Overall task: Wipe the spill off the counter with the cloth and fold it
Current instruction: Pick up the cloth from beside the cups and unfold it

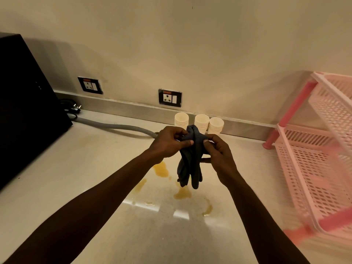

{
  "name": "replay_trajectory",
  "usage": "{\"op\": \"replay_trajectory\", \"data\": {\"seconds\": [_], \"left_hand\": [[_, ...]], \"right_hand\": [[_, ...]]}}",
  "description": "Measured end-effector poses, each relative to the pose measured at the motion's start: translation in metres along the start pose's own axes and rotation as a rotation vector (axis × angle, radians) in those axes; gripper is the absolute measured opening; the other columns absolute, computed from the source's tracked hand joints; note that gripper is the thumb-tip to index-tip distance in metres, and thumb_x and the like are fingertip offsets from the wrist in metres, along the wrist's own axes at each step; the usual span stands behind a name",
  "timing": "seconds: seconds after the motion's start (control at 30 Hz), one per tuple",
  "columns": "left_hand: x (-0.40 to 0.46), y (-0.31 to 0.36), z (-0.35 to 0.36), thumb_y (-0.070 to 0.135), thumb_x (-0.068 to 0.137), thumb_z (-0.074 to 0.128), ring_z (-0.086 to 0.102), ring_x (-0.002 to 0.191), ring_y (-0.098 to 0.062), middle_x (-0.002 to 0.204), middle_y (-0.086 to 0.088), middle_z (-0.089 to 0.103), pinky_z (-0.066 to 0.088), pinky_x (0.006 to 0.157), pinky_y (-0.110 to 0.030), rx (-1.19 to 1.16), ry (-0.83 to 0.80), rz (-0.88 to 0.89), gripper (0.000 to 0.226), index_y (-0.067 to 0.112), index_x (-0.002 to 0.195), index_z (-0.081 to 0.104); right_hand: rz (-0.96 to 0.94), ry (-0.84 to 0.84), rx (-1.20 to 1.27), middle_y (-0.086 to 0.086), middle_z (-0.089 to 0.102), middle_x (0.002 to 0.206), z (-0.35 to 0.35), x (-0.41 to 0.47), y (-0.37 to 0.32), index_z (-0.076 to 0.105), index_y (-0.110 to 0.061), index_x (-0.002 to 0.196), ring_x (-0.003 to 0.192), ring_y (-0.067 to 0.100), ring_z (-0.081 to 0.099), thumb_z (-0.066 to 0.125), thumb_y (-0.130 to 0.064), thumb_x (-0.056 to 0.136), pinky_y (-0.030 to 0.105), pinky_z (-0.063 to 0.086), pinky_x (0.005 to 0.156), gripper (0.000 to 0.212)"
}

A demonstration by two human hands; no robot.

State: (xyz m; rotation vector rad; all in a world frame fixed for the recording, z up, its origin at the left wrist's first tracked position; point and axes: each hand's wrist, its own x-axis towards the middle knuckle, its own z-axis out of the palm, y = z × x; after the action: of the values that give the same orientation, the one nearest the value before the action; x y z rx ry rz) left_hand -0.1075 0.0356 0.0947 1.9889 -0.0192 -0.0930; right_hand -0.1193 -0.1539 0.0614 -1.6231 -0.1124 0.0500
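Observation:
A dark grey cloth [190,164] hangs bunched above the pale counter [91,168], held up in the air at its top. My left hand [167,142] pinches the cloth's upper left edge and my right hand [219,155] grips it from the right. Both hands hold it close together. Below the cloth an amber spill [162,169] lies in several patches on the counter, with further patches [182,194] nearer me and a thin streak [208,208] to the right.
Three stacks of white paper cups [201,121] stand at the back wall. A pink plastic rack [312,149] fills the right side. A black appliance [24,103] stands at the left with a grey hose [118,126] and a plug [75,108]. Two wall sockets [169,97] sit above the counter.

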Motion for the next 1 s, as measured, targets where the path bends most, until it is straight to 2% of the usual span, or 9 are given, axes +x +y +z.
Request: {"op": "replay_trajectory", "data": {"seconds": [0.07,0.13,0.2,0.33,0.47,0.53,0.7,0.87,1.0], "left_hand": [[0.002,-0.004,-0.001,0.017,0.092,0.074,0.072,0.109,-0.023,0.109,-0.007,0.079,0.056,0.104,-0.047,-0.009,-0.044,0.010,0.023,0.013,0.115,0.076],[0.002,-0.008,0.000,0.015,0.095,0.070,0.073,0.110,-0.020,0.113,-0.005,0.079,0.056,0.104,-0.044,-0.016,-0.098,0.022,0.026,0.015,0.120,0.075],[0.005,-0.014,0.000,0.014,0.095,0.070,0.073,0.108,-0.018,0.112,-0.002,0.079,0.057,0.102,-0.042,0.008,-0.070,0.035,0.027,0.017,0.121,0.075],[0.020,-0.019,-0.007,0.009,0.090,0.073,0.075,0.097,-0.013,0.104,-0.002,0.080,0.060,0.096,-0.036,0.058,0.070,0.063,0.028,0.018,0.116,0.076],[0.040,-0.022,-0.023,0.010,0.088,0.075,0.074,0.101,-0.021,0.107,-0.008,0.079,0.060,0.095,-0.037,0.084,0.169,0.043,0.030,0.014,0.118,0.075],[0.047,-0.026,-0.031,0.017,0.088,0.078,0.074,0.100,-0.022,0.107,-0.008,0.078,0.060,0.093,-0.037,0.079,0.210,0.020,0.030,0.013,0.118,0.074],[0.062,-0.045,-0.063,0.010,0.090,0.075,0.071,0.105,-0.024,0.111,-0.010,0.075,0.061,0.080,-0.032,0.141,0.267,-0.006,0.025,0.012,0.115,0.074],[0.077,-0.055,-0.104,0.009,0.091,0.073,0.069,0.104,-0.021,0.110,-0.009,0.075,0.058,0.094,-0.036,0.226,0.313,-0.033,0.022,0.011,0.112,0.075],[0.080,-0.068,-0.128,0.003,0.088,0.072,0.070,0.097,-0.022,0.105,-0.010,0.077,0.057,0.092,-0.034,0.300,0.355,0.009,0.021,0.010,0.107,0.076]], "right_hand": [[-0.004,-0.024,-0.006,-0.005,0.078,0.104,0.005,0.000,0.002,0.065,-0.030,0.118,0.103,0.017,0.074,0.059,-0.028,0.102,0.032,0.064,0.074,0.017],[-0.024,-0.015,-0.094,-0.006,0.077,0.112,0.011,0.000,0.005,0.062,-0.033,0.122,0.106,0.014,0.074,0.070,-0.040,0.092,0.036,0.063,0.083,0.031],[-0.075,0.006,-0.196,-0.006,0.075,0.118,0.017,0.004,0.009,0.059,-0.033,0.123,0.109,0.012,0.072,0.074,-0.039,0.090,0.040,0.061,0.090,0.037],[-0.100,-0.002,-0.208,-0.001,0.076,0.111,0.031,0.027,0.009,0.058,-0.042,0.101,0.104,0.012,0.072,0.061,-0.018,0.099,0.046,0.061,0.091,0.025],[-0.095,-0.038,-0.227,0.000,0.074,0.101,0.052,0.062,0.009,0.056,-0.024,0.109,0.097,0.016,0.073,0.053,-0.018,0.103,0.050,0.060,0.091,0.009],[-0.087,-0.068,-0.237,0.003,0.074,0.103,0.064,0.076,0.012,0.054,-0.024,0.110,0.099,0.020,0.072,0.051,-0.019,0.104,0.051,0.060,0.091,0.009],[-0.093,-0.086,-0.271,0.004,0.071,0.106,0.081,0.108,0.015,0.053,-0.029,0.110,0.098,0.015,0.069,0.050,-0.019,0.104,0.035,0.059,0.079,0.012],[-0.089,-0.036,-0.311,0.011,0.069,0.109,0.083,0.142,0.011,0.053,-0.019,0.117,0.086,0.013,0.060,0.050,-0.019,0.105,0.031,0.047,0.073,0.013],[-0.137,-0.036,-0.361,0.009,0.067,0.113,0.081,0.154,0.008,0.051,-0.018,0.119,0.095,0.018,0.063,0.050,-0.019,0.105,0.029,0.051,0.077,0.014]]}}
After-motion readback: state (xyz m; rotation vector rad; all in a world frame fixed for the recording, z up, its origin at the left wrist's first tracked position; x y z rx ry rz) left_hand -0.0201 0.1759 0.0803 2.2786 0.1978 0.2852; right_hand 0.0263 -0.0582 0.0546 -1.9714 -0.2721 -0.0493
